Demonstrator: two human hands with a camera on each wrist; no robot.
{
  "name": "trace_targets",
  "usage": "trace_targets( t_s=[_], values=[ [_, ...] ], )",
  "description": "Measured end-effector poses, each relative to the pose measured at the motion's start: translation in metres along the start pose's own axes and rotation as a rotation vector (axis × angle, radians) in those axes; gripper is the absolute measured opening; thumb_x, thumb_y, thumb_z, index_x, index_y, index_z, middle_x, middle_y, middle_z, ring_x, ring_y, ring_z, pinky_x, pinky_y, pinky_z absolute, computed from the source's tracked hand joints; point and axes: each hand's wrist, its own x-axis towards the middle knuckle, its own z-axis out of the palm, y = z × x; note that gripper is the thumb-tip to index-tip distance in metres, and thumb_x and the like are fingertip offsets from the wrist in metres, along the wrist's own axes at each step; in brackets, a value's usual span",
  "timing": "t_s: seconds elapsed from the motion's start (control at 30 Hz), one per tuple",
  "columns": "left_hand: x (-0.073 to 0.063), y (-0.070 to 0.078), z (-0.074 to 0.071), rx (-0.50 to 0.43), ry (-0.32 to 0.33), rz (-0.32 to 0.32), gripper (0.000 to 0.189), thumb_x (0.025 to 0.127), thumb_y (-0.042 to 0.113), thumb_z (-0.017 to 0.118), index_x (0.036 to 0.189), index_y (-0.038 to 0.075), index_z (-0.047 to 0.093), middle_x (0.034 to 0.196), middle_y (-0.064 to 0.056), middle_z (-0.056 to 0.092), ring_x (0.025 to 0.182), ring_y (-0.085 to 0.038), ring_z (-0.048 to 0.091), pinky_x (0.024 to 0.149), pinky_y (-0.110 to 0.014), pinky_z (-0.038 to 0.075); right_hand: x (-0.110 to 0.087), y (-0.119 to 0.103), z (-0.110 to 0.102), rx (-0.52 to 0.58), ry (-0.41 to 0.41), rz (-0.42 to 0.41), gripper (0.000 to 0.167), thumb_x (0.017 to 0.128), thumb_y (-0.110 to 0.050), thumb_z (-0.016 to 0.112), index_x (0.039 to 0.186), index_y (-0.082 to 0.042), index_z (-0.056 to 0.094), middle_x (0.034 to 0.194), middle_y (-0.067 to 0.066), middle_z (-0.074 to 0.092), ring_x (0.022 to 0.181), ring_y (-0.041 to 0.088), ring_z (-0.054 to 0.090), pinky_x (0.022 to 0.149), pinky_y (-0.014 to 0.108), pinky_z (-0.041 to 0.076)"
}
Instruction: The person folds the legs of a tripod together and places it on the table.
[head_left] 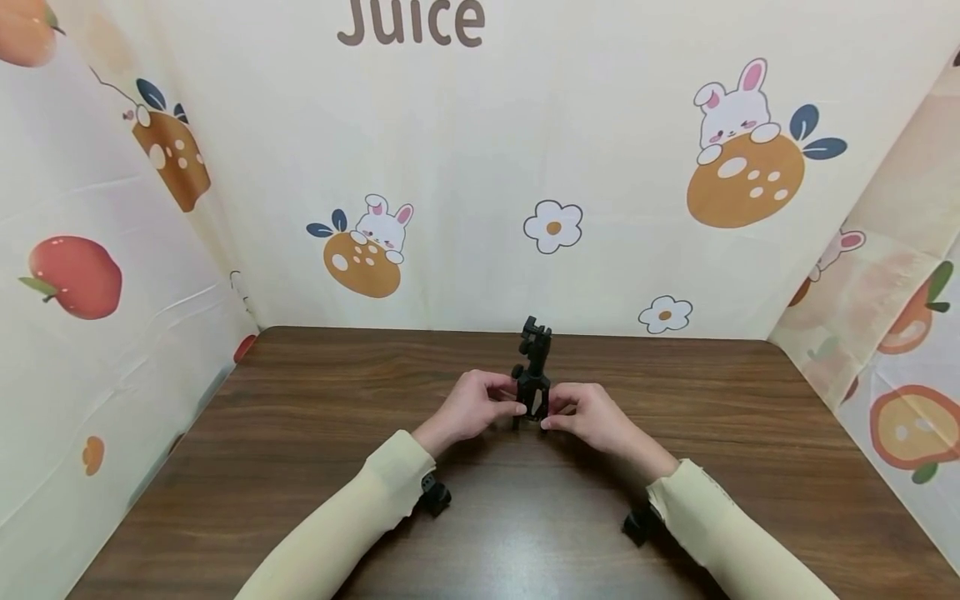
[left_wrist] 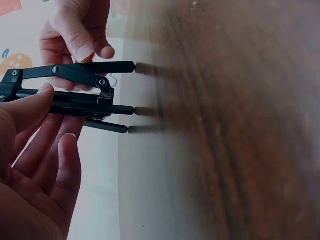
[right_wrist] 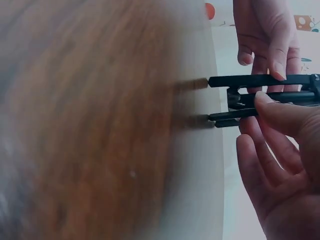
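A small black tripod (head_left: pixel 535 358) with a clamp-like head stands upright towards the back of the wooden table. Its legs (left_wrist: pixel 107 110) are spread slightly, with their feet down at the tabletop. From the left side, my left hand (head_left: pixel 476 407) pinches a leg between thumb and fingers. My right hand (head_left: pixel 596 417) holds another leg on the opposite side, its thumb (right_wrist: pixel 265 100) lying along the black bar. Fingers partly cover the legs in the head view.
The brown wooden table (head_left: pixel 300 433) ends at a white printed curtain (head_left: pixel 465 167) just behind the tripod. More printed cloth hangs at the left and right. Small black devices sit under both wrists, by the cream sleeves (head_left: pixel 352 517).
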Motion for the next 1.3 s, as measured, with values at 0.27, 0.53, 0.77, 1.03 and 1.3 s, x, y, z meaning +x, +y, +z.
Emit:
trace_targets(
  t_s=[0.27,0.53,0.77,1.03,1.3],
  values=[
    [0.002,-0.004,0.002,0.013,0.005,0.007,0.022,0.089,0.016,0.077,0.111,0.011,0.077,0.101,0.002,0.074,0.088,-0.008,0.068,0.078,-0.029,0.053,0.003,0.004,0.003,-0.052,-0.017,-0.043,0.013,0.08,-0.005,0.082,0.085,-0.013,0.073,0.08,-0.008,0.071,0.077,0.009,0.065,0.072,0.029,0.052],
    [0.003,0.001,-0.001,0.063,-0.007,0.002,0.017,0.089,0.016,0.077,0.107,0.015,0.078,0.099,0.005,0.074,0.085,-0.008,0.067,0.076,-0.03,0.052,0.007,0.004,0.003,-0.063,-0.046,-0.029,0.014,0.079,-0.008,0.084,0.083,-0.013,0.072,0.08,-0.007,0.071,0.076,0.009,0.067,0.069,0.028,0.053],
    [0.004,0.003,-0.001,0.119,-0.045,0.004,0.019,0.085,0.013,0.08,0.104,0.014,0.078,0.098,0.005,0.074,0.081,-0.006,0.067,0.07,-0.027,0.052,0.008,0.002,0.003,-0.077,-0.058,-0.002,0.022,0.078,-0.008,0.085,0.093,-0.012,0.07,0.081,-0.006,0.071,0.078,0.009,0.068,0.07,0.029,0.054],
    [0.004,0.006,-0.003,0.18,-0.048,0.031,0.009,0.086,0.011,0.08,0.094,0.013,0.077,0.086,0.006,0.073,0.071,-0.008,0.062,0.062,-0.027,0.05,0.008,0.0,0.005,-0.137,-0.03,-0.044,0.029,0.078,-0.008,0.085,0.104,-0.012,0.073,0.088,-0.004,0.074,0.083,0.01,0.071,0.074,0.03,0.055],
    [0.005,0.008,-0.001,0.213,-0.036,0.01,0.011,0.086,0.012,0.079,0.097,0.012,0.077,0.085,0.007,0.072,0.067,-0.008,0.061,0.061,-0.026,0.049,0.01,-0.001,0.006,-0.242,0.001,-0.099,0.018,0.078,-0.009,0.084,0.093,-0.013,0.075,0.083,-0.006,0.074,0.078,0.008,0.069,0.068,0.028,0.054]
  ],
)
